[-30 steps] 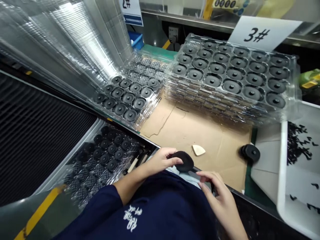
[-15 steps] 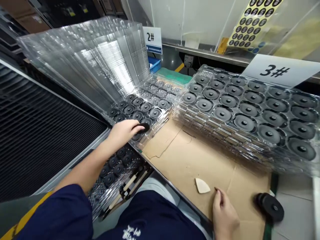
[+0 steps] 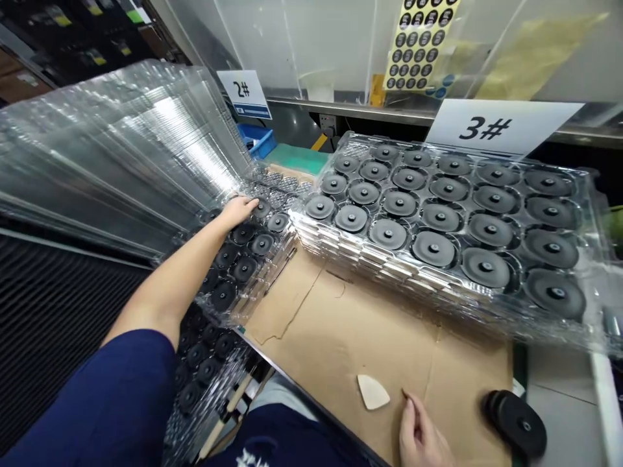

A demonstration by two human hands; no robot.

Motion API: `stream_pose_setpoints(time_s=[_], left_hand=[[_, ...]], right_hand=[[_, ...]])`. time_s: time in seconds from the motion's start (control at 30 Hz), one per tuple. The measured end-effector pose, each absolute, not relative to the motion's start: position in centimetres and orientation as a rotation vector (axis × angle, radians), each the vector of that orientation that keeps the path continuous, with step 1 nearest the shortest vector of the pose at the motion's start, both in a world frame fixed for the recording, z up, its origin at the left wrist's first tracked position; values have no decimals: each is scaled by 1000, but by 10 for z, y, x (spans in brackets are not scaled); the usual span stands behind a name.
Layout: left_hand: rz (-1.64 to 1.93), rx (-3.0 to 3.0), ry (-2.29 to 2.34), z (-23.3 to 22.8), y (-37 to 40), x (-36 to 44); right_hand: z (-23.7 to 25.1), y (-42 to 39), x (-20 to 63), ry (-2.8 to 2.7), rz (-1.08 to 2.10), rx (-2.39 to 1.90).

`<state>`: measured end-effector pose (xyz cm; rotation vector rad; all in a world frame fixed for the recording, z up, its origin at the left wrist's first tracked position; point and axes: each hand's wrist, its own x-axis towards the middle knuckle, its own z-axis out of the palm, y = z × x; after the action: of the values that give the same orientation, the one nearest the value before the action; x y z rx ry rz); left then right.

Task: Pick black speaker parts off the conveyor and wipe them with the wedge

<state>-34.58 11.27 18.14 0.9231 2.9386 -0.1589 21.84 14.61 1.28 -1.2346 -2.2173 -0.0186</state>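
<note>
My left hand (image 3: 239, 210) reaches out over a clear blister tray (image 3: 272, 259) holding several black round speaker discs. Its fingers lie flat, and the fingertips touch a disc (image 3: 263, 209) seated in the tray's far row. My right hand (image 3: 422, 440) rests on the brown cardboard sheet (image 3: 341, 324) at the bottom edge and holds nothing. It sits just right of a small cream triangular piece (image 3: 372, 392). A loose stack of black discs (image 3: 516, 423) lies on the cardboard's right end.
A stack of filled clear trays (image 3: 452, 227) takes up the right side under a "3#" sign (image 3: 501, 125). Empty clear trays (image 3: 126, 149) lean in a stack at the left beside a "2#" sign (image 3: 243, 93). Another tray of discs (image 3: 204, 370) sits low by my body.
My left hand carried a black disc from my lap out to the left tray and now reaches its far row. My right hand came down onto the cardboard. The camera has tilted up.
</note>
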Motion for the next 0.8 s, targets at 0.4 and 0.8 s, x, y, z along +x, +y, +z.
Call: stream_pose_setpoints(time_s=[0.4, 0.8], left_hand=[[199, 1382, 2983, 187, -28, -281], [767, 2411, 1832, 318, 17, -92]], right_hand=[[13, 146, 219, -2213, 82, -1289], [39, 153, 210, -1699, 1043, -1525]])
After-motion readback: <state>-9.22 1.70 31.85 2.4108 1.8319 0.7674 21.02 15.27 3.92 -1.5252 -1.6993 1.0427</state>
